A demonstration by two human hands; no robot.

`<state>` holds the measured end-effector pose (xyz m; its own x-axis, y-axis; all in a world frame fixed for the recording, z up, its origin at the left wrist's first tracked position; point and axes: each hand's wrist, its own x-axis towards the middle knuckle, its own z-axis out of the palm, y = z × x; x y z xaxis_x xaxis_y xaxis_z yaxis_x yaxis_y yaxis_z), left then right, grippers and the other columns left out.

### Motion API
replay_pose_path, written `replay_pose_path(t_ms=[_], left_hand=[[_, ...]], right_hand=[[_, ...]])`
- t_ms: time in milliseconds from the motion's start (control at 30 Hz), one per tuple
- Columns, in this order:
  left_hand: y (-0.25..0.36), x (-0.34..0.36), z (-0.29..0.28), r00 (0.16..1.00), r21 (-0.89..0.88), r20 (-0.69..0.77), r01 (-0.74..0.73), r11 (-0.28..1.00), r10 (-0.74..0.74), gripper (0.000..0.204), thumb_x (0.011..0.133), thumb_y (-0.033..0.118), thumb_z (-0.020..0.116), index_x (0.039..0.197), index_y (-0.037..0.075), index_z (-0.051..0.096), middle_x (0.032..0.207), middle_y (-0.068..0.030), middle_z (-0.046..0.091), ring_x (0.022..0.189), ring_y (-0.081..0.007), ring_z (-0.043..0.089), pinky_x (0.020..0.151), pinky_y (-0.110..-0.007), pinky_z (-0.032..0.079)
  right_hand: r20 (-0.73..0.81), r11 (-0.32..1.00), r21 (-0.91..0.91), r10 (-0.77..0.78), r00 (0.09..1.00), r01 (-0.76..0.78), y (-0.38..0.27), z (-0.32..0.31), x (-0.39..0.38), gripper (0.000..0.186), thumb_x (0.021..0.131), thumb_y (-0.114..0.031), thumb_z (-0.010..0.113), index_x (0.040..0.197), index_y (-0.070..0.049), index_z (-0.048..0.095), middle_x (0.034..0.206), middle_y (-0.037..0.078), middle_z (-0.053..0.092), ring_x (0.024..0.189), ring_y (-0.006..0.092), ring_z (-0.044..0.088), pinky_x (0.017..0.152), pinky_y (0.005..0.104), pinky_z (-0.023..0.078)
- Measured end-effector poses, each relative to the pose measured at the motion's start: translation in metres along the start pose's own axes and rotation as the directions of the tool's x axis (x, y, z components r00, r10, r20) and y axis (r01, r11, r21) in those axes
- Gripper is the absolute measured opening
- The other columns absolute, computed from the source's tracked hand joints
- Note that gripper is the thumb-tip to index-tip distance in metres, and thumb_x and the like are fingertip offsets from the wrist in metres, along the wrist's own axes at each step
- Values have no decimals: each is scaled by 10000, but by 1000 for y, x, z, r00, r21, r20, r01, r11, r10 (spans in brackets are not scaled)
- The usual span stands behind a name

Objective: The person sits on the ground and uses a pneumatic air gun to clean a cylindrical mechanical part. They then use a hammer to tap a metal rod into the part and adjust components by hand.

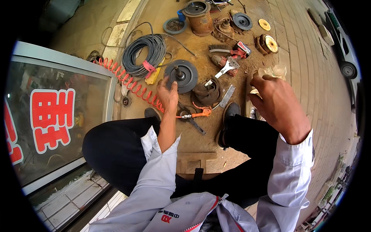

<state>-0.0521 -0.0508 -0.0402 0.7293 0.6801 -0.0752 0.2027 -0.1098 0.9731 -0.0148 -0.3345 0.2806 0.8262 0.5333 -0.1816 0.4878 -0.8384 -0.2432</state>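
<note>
Lying at twelve o'clock in the view, the dark grey, round metal flange with an upright central shaft (188, 77) has the left hand (168, 95) at its seven o'clock rim, fingers loosely spread; whether they touch it, I cannot tell. At three o'clock, the right hand (284, 105) curls its fingers beside crumpled cream paper (279, 72); whether it pinches any is hidden. Lifting from that rim alone could tip the flange onto the bunched dark brown cloth (207, 93) at its four o'clock. The red plastic coiled hose (133, 86), at its eight o'clock, could snag the left wrist and drag the orange air tool (202, 112) attached.
</note>
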Motion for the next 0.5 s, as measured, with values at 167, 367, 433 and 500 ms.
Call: replay_pose_path(t_ms=[167,367,433,500], left_hand=[[5,-16,8,1000,25,3,19,1000,-19,470,848,65,763,1307,47,663,1574,-286,324,1467,-438,332,1191,-471,330],[24,-27,22,999,99,-9,42,994,-41,521,796,61,793,1301,122,680,1588,-280,300,1460,-474,303,1191,-534,300],[31,-27,21,998,98,1,56,994,-57,534,793,55,801,1307,127,678,1587,-272,304,1460,-476,300,1192,-531,300],[36,-21,19,996,71,-23,86,994,-84,519,782,45,820,1278,143,702,1590,-259,304,1465,-470,297,1199,-542,282]], right_hand=[[25,997,-60,43,999,-41,-1,12,15,224,850,-112,761,1026,-8,668,875,189,655,805,406,668,726,485,538],[127,984,-103,155,980,-142,-16,22,38,302,798,-49,785,1072,-18,662,889,176,635,818,402,658,701,478,515],[167,982,-122,162,973,-142,-21,28,43,335,779,-33,796,1085,-16,659,898,176,638,814,403,657,695,474,516],[198,984,-125,149,969,-126,-21,37,53,350,780,-39,807,1098,-14,663,925,176,654,819,402,665,698,468,524]])
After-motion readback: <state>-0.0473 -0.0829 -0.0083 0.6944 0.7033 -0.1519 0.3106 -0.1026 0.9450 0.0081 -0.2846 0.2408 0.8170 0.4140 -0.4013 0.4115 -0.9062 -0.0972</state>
